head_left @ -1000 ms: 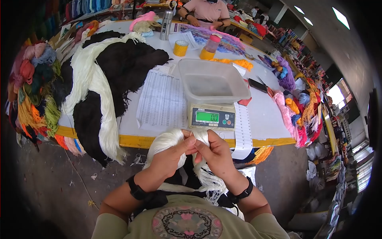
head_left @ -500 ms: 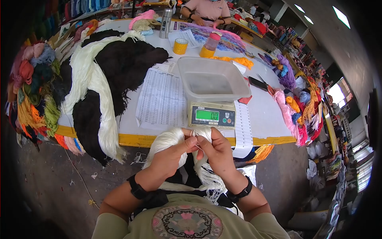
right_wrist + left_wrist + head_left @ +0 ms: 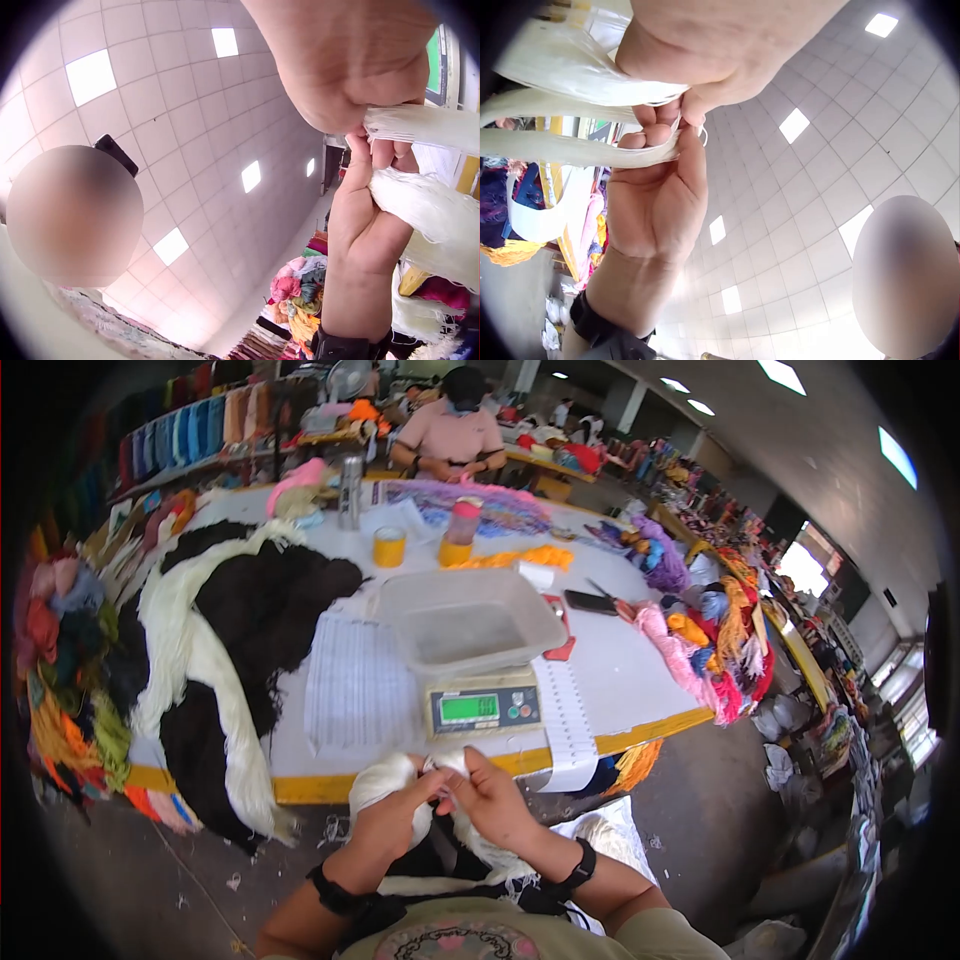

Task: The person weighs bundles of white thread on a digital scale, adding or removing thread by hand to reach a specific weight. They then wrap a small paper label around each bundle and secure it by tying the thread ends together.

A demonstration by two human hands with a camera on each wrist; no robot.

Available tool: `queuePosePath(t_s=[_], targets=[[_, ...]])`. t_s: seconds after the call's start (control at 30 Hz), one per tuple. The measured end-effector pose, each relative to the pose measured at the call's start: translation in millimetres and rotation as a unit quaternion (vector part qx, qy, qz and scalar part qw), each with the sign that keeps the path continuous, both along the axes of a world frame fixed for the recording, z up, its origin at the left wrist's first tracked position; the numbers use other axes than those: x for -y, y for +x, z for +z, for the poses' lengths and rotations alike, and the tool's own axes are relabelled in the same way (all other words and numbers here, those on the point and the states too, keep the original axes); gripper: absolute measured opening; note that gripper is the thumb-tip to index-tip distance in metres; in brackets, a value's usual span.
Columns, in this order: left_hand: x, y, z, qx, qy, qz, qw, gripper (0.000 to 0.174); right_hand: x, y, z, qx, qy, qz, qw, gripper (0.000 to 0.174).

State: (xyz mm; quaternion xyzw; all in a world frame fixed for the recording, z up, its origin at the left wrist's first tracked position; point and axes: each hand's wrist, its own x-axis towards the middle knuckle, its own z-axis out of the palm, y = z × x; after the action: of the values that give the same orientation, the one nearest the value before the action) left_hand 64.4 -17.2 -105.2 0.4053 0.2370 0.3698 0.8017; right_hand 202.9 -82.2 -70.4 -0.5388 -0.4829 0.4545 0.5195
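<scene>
A skein of glossy white yarn (image 3: 378, 784) hangs from both hands in front of the table edge. My left hand (image 3: 392, 822) grips one bundle of it, and the yarn loops over the fingers. On the other side my right hand (image 3: 492, 802) holds a second bundle with curled fingers. Thumbs and fingertips of both hands meet between the bundles. In the left wrist view a thin loose strand (image 3: 704, 136) sticks out beside the pinching fingertips. The right wrist view has white yarn (image 3: 427, 206) running across the left palm.
Just beyond the hands stands a digital scale (image 3: 482, 701) with a plastic tub (image 3: 470, 635) on top. Printed sheets (image 3: 360, 680), black yarn (image 3: 270, 600) and a cream skein (image 3: 190, 625) lie to the left. At right are scissors (image 3: 625, 608) and coloured yarns (image 3: 690, 650). A person (image 3: 452, 435) works opposite.
The head view has tilted up and turned, so the table appears lower and further left. Both hands keep hold of the white skein, their fingertips working a thin strand between the bundles.
</scene>
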Motion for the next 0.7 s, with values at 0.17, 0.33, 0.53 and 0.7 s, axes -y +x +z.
queuePosePath(t_s=[0.17, 0.33, 0.53, 0.7], targets=[[-0.2, -14.3, 28.4, 0.131, -0.148, -0.062, 0.978, 0.013, 3.0, 13.4, 0.0, -0.097, -0.01, -0.037, 0.995, 0.018], [-31.5, -126.7, -4.6, 0.227, -0.23, -0.066, 0.944, 0.018, 46.1, 120.4, -47.6, -0.53, -0.089, 0.023, 0.843, 0.009], [-56.0, -320.0, 4.3, 0.296, -0.112, 0.291, 0.903, 0.025, 169.9, 261.4, -73.7, -0.384, -0.065, -0.402, 0.829, 0.012], [-45.7, -337.2, 15.8, 0.258, 0.043, 0.514, 0.817, 0.027, 198.3, 276.2, -66.6, -0.227, -0.015, -0.62, 0.751, 0.007]])
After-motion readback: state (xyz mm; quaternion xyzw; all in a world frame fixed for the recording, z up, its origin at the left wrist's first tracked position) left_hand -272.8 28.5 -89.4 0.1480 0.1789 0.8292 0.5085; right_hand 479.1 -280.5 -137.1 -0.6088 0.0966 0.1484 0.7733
